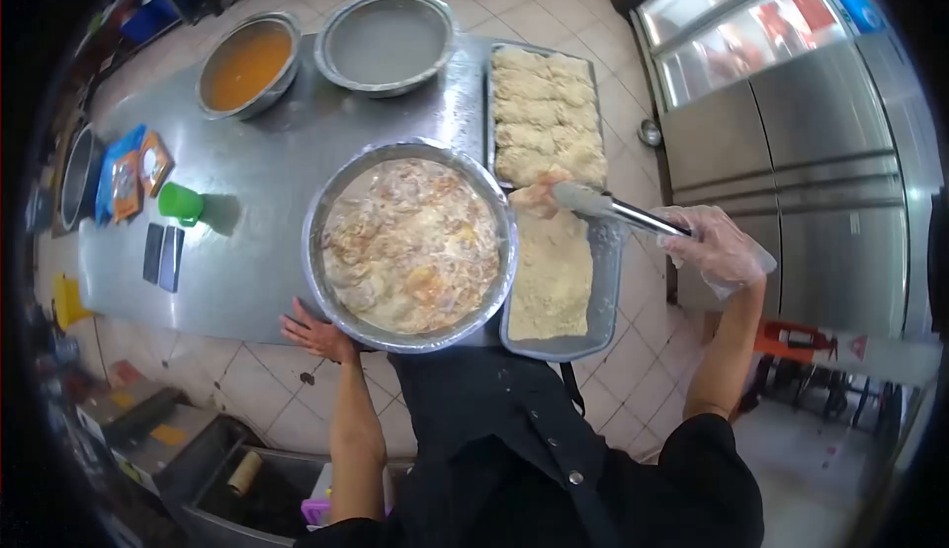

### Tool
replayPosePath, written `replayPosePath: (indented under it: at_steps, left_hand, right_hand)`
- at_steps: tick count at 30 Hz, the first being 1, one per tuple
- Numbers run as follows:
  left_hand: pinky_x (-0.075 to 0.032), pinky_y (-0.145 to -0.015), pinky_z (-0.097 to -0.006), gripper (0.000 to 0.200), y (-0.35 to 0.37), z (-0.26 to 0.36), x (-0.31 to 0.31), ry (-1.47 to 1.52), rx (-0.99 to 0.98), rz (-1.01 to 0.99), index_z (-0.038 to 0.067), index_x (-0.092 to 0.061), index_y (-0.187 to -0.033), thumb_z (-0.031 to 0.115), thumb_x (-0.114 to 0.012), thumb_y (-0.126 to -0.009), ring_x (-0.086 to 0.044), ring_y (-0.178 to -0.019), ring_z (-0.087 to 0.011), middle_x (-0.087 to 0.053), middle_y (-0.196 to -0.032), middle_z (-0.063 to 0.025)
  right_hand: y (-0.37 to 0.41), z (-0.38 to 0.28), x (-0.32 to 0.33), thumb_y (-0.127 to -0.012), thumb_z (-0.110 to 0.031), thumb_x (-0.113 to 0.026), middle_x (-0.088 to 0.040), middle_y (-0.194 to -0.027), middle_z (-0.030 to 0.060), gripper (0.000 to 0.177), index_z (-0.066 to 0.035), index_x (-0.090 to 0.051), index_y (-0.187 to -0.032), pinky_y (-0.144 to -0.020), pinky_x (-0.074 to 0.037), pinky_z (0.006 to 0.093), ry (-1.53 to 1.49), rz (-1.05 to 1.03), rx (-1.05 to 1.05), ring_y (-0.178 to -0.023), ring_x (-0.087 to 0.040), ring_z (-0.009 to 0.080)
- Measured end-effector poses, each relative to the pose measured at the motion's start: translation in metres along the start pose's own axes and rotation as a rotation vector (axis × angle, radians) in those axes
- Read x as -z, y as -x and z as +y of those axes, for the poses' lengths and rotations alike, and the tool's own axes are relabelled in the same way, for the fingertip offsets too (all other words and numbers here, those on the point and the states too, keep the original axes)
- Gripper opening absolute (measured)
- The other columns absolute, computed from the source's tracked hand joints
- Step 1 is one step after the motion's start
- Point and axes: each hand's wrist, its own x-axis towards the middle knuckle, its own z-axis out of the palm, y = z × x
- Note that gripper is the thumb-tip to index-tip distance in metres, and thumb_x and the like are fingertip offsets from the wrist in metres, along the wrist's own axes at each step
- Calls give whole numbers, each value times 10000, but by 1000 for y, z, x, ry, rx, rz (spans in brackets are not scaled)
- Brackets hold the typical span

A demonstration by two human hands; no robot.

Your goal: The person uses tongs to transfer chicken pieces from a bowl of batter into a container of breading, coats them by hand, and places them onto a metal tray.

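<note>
While the right hand, in a clear glove, clasps the tongs, their tips hold meat above the far end of the crumb tray. Fingers spread, the left hand is empty at the near edge of the desk, just beside the bowl of battered pieces.

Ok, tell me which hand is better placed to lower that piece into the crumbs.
Right, I'd judge: the gloved right hand holds the tongs, their tips at the piece by the crumb tray. The left hand is empty, at the table, across the bowl.
</note>
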Motion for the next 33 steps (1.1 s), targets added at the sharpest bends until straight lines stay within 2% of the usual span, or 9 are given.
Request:
replayPosePath:
  at_steps: [6,10,14,23,25,26,28,30,33]
  left_hand:
    - [-335,-1129,-594,738,4,7,7,-27,-26,-17,333,-378,-1534,443,-707,-883,-172,-1531,-399,-210,-1667,-103]
    - [-376,-1078,-632,688,1,0,3,-38,-68,-9,330,-364,-1537,410,-660,-922,-177,-1527,-401,-187,-1670,-103]
    - [-378,-1061,-651,731,2,-7,-6,-72,-37,-30,327,-352,-1543,456,-674,-899,-186,-1522,-398,-182,-1669,-110]
    - [-347,-1094,-637,739,4,-12,-14,-156,-31,-49,308,-304,-1570,451,-630,-922,-157,-1532,-397,-186,-1659,-143]
    - [-342,-1101,-630,742,7,-13,-15,-171,-73,-28,301,-298,-1576,448,-623,-925,-157,-1532,-397,-185,-1660,-141]
    - [-338,-1109,-623,745,2,-13,-17,-180,-81,-12,293,-291,-1581,445,-617,-929,-158,-1531,-397,-184,-1660,-139]
    - [-349,-1126,-546,722,-8,-35,-31,-297,-198,37,311,-262,-1598,494,-544,-959,-192,-1528,-379,-186,-1670,-115]
    - [-360,-1143,-469,703,-3,-49,-46,-415,-281,72,329,-232,-1615,544,-471,-990,-226,-1525,-360,-188,-1680,-90]
    - [-335,-1148,-556,726,2,-39,-33,-237,-136,-20,244,-257,-1603,453,-539,-967,-178,-1519,-412,-189,-1656,-142]
  right_hand:
    - [54,5,-60,-882,-315,-713,-694,-988,236,413,-62,-693,-1207,-850,-516,476,-35,317,-239,-951,-662,407]
    - [37,-3,-139,-872,-319,-723,-697,-946,242,497,-60,-634,-1288,-812,-533,487,-19,48,-374,-875,-686,403]
    - [31,-12,-170,-866,-326,-728,-694,-966,248,570,-55,-581,-1345,-831,-528,495,-133,105,-379,-903,-686,397]
    - [-71,-37,-270,-862,-353,-734,-668,-1181,258,620,-20,-566,-1357,-948,-502,471,-326,532,92,-1077,-653,413]
    - [-68,-44,-239,-890,-351,-697,-679,-1152,250,557,-33,-588,-1334,-963,-494,476,-462,236,-125,-1081,-643,424]
    - [-63,-28,-236,-931,-359,-641,-681,-1155,250,513,-47,-592,-1335,-985,-484,479,-601,312,-123,-1092,-639,425]
    - [-64,47,-282,-963,-400,-577,-686,-1133,252,484,-34,-632,-1276,-976,-487,484,-193,472,-59,-1079,-642,424]
    - [-52,82,-288,-977,-438,-546,-686,-1153,255,499,-5,-684,-1181,-986,-480,502,-222,221,-570,-1102,-638,433]
    - [-44,83,-303,-1002,-465,-470,-654,-1182,289,538,-1,-692,-1158,-1005,-457,521,-357,270,-756,-1155,-608,445]
